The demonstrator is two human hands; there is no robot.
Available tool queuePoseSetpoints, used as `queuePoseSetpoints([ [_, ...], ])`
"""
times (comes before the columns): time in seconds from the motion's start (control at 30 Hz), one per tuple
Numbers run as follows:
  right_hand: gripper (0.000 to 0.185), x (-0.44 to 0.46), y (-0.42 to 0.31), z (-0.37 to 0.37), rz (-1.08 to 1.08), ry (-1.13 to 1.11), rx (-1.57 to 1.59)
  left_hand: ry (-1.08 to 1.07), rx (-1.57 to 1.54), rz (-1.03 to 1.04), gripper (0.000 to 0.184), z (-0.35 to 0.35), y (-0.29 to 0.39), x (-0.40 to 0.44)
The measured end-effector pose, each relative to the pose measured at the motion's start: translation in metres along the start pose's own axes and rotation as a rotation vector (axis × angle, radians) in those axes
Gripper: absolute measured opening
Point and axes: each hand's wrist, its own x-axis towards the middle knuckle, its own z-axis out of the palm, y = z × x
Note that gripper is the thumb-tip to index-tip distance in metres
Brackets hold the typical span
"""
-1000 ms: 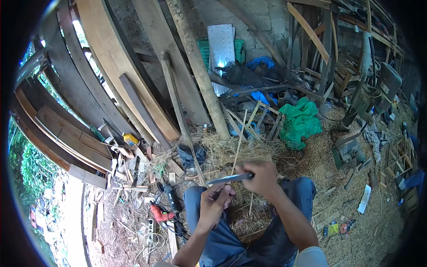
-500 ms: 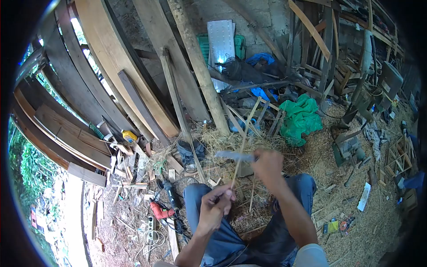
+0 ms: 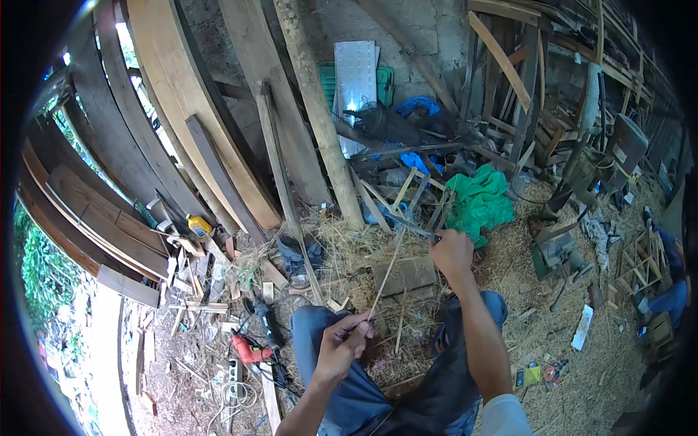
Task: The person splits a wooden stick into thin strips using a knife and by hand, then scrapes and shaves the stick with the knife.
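My left hand (image 3: 345,343) is closed on the lower end of a thin, pale wooden stick (image 3: 388,275), above my left knee. The stick slants up and away, and its far end lies close to the knife's blade. In my right hand (image 3: 452,256) is a knife (image 3: 414,227), the fingers wrapped round its handle. Its blade points to the upper left and seems to meet or cross the stick's far part; whether they touch I cannot tell. A flat wooden block (image 3: 404,276) lies on the ground beyond my knees.
A red drill (image 3: 251,350), a dark grinder (image 3: 266,323) and a power strip (image 3: 235,378) lie on my left among wood scraps. Tall planks (image 3: 200,109) lean at the upper left. Beyond my right hand is green plastic sheeting (image 3: 480,200). A person's leg (image 3: 667,301) shows at far right.
My right hand has moved the knife outward along the stick, slightly up and right. My left hand keeps its hold on the stick. The whole view has shifted slightly.
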Motion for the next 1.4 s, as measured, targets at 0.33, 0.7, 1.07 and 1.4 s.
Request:
queuePoseSetpoints([
  [0.33, 0.024, -0.014, -0.002, 0.016, 0.213, -0.276, 1.035, 0.022, -0.002, 0.049, 0.028, -0.007, 0.002, 0.001],
  [0.7, 0.026, -0.042, -0.04, -0.006, 0.105, -0.436, 1.328, -0.059, 0.108, 0.068, 0.024, 0.003, -0.015, 0.009],
  [1.07, 0.024, -0.05, -0.042, -0.005, 0.088, -0.427, 1.238, -0.034, 0.474, 0.333, 0.018, 0.021, 0.009, 0.055],
  [1.4, 0.023, -0.041, -0.031, -0.009, 0.147, -0.451, 1.367, -0.235, 0.057, 0.058, 0.024, 0.022, 0.005, 0.037],
])
